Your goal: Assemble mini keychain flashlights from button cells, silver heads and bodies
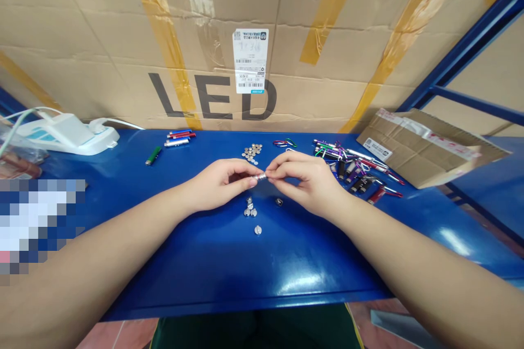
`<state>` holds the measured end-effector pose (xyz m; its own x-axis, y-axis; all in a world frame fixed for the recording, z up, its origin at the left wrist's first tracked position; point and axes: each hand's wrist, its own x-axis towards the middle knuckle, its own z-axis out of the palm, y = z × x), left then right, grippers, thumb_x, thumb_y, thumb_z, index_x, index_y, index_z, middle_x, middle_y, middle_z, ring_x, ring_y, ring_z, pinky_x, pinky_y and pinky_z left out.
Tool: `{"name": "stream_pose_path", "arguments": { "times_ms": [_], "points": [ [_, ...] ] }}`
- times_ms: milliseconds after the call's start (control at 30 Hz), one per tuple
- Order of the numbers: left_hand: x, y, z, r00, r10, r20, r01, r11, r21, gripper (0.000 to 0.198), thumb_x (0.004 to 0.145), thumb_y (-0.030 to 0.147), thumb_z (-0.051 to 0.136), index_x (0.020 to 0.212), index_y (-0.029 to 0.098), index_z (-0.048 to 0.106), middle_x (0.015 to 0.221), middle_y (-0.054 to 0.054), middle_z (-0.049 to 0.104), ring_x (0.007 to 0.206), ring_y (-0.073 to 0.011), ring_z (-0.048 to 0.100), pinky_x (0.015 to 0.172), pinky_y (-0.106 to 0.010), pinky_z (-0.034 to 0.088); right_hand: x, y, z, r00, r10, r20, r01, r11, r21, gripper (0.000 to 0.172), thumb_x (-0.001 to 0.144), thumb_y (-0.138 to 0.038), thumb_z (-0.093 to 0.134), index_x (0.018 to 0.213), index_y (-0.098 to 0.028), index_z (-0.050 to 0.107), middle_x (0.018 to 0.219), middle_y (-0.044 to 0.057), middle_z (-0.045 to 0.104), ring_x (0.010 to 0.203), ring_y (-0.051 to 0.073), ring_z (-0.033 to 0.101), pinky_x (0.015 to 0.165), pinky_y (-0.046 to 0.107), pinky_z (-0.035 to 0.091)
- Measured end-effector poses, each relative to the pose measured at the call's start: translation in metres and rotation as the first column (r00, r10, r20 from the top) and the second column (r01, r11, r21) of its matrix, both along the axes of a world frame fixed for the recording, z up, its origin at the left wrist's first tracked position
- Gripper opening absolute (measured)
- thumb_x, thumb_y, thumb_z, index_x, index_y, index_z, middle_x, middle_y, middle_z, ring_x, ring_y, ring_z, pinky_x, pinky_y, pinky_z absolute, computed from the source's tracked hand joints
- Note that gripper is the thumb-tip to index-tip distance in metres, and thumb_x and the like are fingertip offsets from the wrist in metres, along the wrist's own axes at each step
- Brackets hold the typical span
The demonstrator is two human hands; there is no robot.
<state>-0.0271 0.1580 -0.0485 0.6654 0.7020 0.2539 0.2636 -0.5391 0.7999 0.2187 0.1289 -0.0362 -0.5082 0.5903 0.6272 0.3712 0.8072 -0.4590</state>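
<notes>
My left hand [223,180] and my right hand [305,177] meet above the middle of the blue table [229,262]. Both pinch a small silver cylindrical part [261,176] between thumb and fingers, one at each end. Just below the hands lie several small silver caps [250,208] and one round silver piece [257,229]. A dark small part [279,202] sits under my right hand. Behind the hands is a pile of button cells [252,151].
A heap of small coloured keychain flashlights [356,166] lies right of my hands, with carabiner clips [285,143] nearby. Three finished flashlights [179,138] and a green one [153,155] lie back left. A white power strip [69,133], a flat cardboard box [426,144] and a large carton wall [262,38] border the table.
</notes>
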Motion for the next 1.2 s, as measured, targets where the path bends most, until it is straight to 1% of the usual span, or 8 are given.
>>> {"name": "stream_pose_path", "arguments": {
  "times_ms": [300,467,700,800,933,1000,1100,1200],
  "points": [
    [0.003,-0.005,0.007,0.998,0.023,-0.064,-0.015,0.993,0.114,0.028,0.101,0.038,0.061,0.113,0.019,0.078,0.107,-0.008,0.08,0.096,-0.0215,0.073,0.089,-0.035,0.059,-0.003,0.005,-0.005,0.997,-0.018,-0.078,-0.004,0.964,-0.268,0.007,0.09,-0.023,0.074,0.084,-0.02,0.076,0.092,0.007,0.077,0.087,0.02,0.073,0.082,0.036,0.059],
    [0.003,-0.008,0.009,0.99,0.052,-0.129,0.017,0.875,0.485,0.024,0.105,0.025,0.055,0.115,0.018,0.076,0.097,-0.007,0.074,0.089,-0.0172,0.069,0.082,-0.029,0.056,-0.009,0.007,-0.009,0.921,-0.185,-0.343,-0.208,0.51,-0.835,0.023,0.077,-0.03,0.089,0.081,-0.016,0.072,0.075,0.003,0.076,0.07,0.014,0.073,0.073,0.029,0.063],
    [0.004,-0.01,0.013,0.986,0.11,-0.124,0.037,0.585,0.81,0.022,0.106,0.023,0.052,0.112,0.019,0.072,0.096,-0.008,0.069,0.088,-0.0189,0.063,0.08,-0.032,0.056,-0.016,0.007,-0.004,0.812,-0.396,-0.429,-0.456,0.029,-0.889,0.02,0.093,-0.022,0.078,0.079,-0.012,0.068,0.066,-0.001,0.068,0.054,0.005,0.066,0.059,0.013,0.061],
    [0.005,-0.011,0.014,0.986,0.121,-0.118,0.024,0.594,0.804,0.022,0.106,0.022,0.052,0.115,0.018,0.071,0.095,-0.008,0.068,0.088,-0.0185,0.063,0.08,-0.032,0.056,-0.017,0.005,-0.005,0.853,-0.331,-0.403,-0.378,0.142,-0.915,0.026,0.1,-0.032,0.069,0.082,-0.013,0.066,0.068,0.0,0.068,0.053,0.007,0.066,0.057,0.017,0.061],
    [0.005,-0.011,0.014,0.985,0.126,-0.117,0.0,0.68,0.733,0.023,0.106,0.023,0.051,0.114,0.019,0.072,0.095,-0.007,0.067,0.087,-0.0174,0.065,0.08,-0.029,0.056,-0.014,-0.002,-0.003,0.969,-0.137,-0.206,-0.07,0.648,-0.758,0.03,0.099,-0.044,0.066,0.087,-0.016,0.066,0.076,0.002,0.071,0.064,0.013,0.072,0.063,0.025,0.06],
    [0.005,-0.012,0.014,0.986,0.125,-0.112,-0.009,0.705,0.71,0.023,0.106,0.023,0.052,0.114,0.019,0.073,0.095,-0.006,0.067,0.087,-0.0172,0.065,0.08,-0.029,0.056,-0.012,-0.006,-0.001,0.993,-0.091,-0.071,0.027,0.783,-0.621,0.029,0.099,-0.044,0.065,0.088,-0.017,0.068,0.076,0.001,0.07,0.065,0.013,0.07,0.065,0.026,0.058],
    [0.005,-0.012,0.015,0.991,0.099,-0.091,-0.003,0.695,0.719,0.022,0.105,0.023,0.053,0.114,0.019,0.073,0.094,-0.006,0.067,0.086,-0.017,0.065,0.079,-0.029,0.056,-0.011,-0.007,0.001,0.991,-0.061,-0.117,-0.045,0.681,-0.731,0.038,0.099,-0.052,0.061,0.083,-0.017,0.065,0.069,0.0,0.066,0.052,0.011,0.061,0.051,0.023,0.051],
    [0.003,-0.013,0.016,0.996,0.059,-0.074,0.019,0.642,0.766,0.021,0.104,0.02,0.056,0.118,0.02,0.071,0.096,-0.007,0.068,0.088,-0.0175,0.064,0.08,-0.03,0.056,-0.014,-0.006,0.001,0.946,-0.061,-0.319,-0.28,0.345,-0.896,0.046,0.098,-0.059,0.058,0.075,-0.019,0.057,0.055,-0.005,0.051,0.039,0.007,0.04,0.036,0.019,0.032]
  ]
}}
